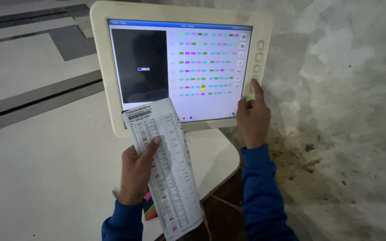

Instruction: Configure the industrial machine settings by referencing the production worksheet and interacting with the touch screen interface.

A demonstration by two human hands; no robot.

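While my left hand [136,172] holds the printed sheet [166,167] up in front of the control panel [182,67], closed on it with the thumb laid across its face and the fingers behind, my right hand [254,117] is at the panel's right edge. Its index finger is stretched up to the column of round buttons [258,62] on the cream frame, touching or just short of one of the lower ones; the other fingers are curled in narrow and hold nothing that I can make out.

The sheet is a long narrow strip with columns of small print and coloured marks. Its long axis runs from upper left to lower right, tilted a little off upright, the header end pointing up at the bottom edge of the screen [206,71] and overlapping the frame there, the tail hanging down past my wrist over the white counter [45,169].

What I would worry about: the buttons sit close together, so a finger landing slightly off could press the neighbour instead. The sheet is gripped only partway up one edge, so the free lower end may sag or swing. It also covers a strip of the lower frame, which could hide something there. A small colourful object [149,209] lies under the sheet near my sleeve; I cannot tell what it is.
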